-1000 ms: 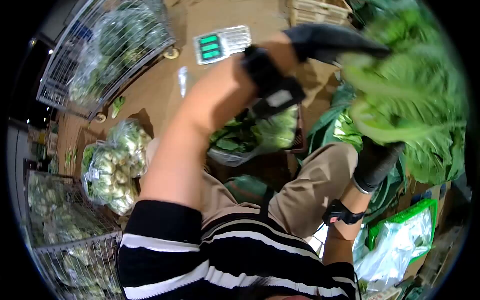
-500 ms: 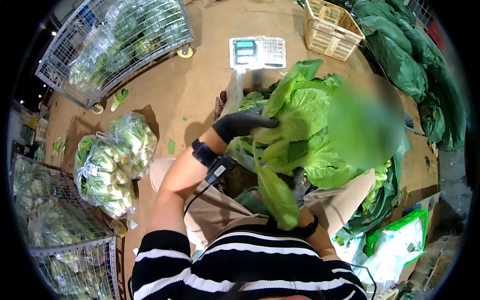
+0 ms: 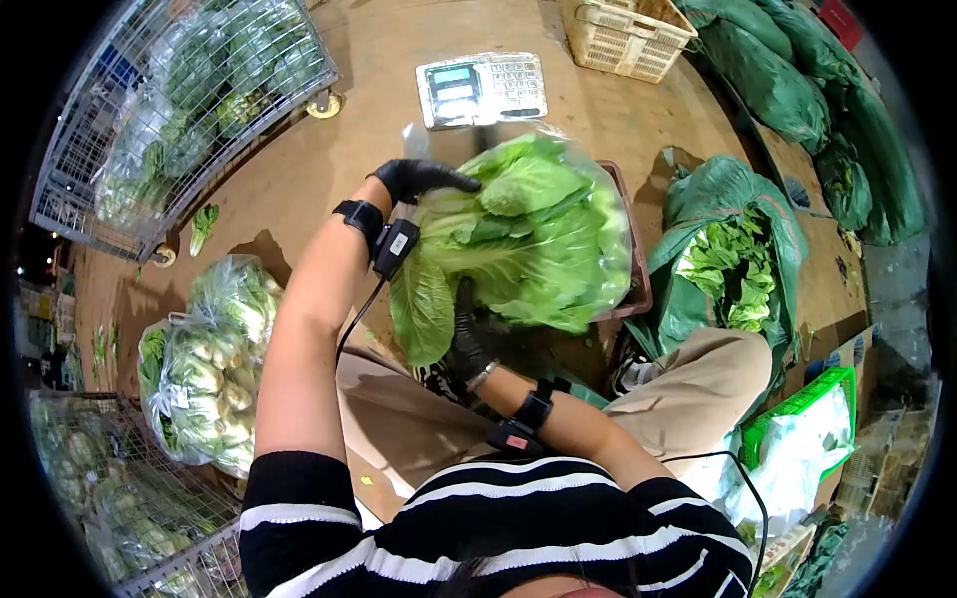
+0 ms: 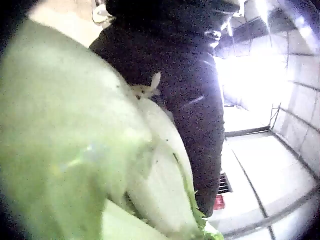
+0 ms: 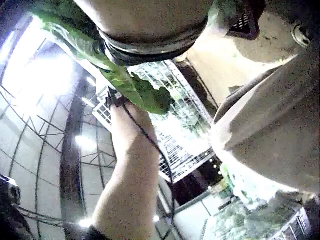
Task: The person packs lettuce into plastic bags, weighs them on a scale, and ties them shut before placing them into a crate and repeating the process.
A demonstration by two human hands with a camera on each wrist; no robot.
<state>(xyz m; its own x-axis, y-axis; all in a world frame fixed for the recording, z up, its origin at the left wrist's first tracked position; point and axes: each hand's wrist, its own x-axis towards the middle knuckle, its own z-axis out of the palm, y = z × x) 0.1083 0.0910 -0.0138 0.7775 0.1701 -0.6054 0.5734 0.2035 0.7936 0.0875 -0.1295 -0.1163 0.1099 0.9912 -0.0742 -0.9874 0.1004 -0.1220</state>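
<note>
A big leafy green cabbage (image 3: pixel 528 239) lies tilted over a clear plastic bag (image 3: pixel 610 214) in a maroon crate (image 3: pixel 638 254). My gloved left hand (image 3: pixel 424 179) touches its far-left side, fingers stretched along the upper edge of the stalks. From the near side my gloved right hand (image 3: pixel 469 339) holds the stalk end, thumb up against it and the other fingers hidden beneath the leaves. In the left wrist view a pale stalk (image 4: pixel 160 175) fills the foreground beside a large dark surface. A drooping leaf (image 5: pixel 140 92) shows in the right wrist view.
A lit scale (image 3: pixel 482 90) sits beyond the crate, with a cream basket (image 3: pixel 628 40) behind it. Bagged greens (image 3: pixel 214 364) and wire carts (image 3: pixel 184 125) stand at left. At right lie an open green sack of leaves (image 3: pixel 733 199) and a green-edged tray of plastic bags (image 3: pixel 797 448).
Both hands have brought the cabbage from the far right leftward and over the crate. Its leaves now overlap the clear bag, and the right hand has come in beneath the stalks.
</note>
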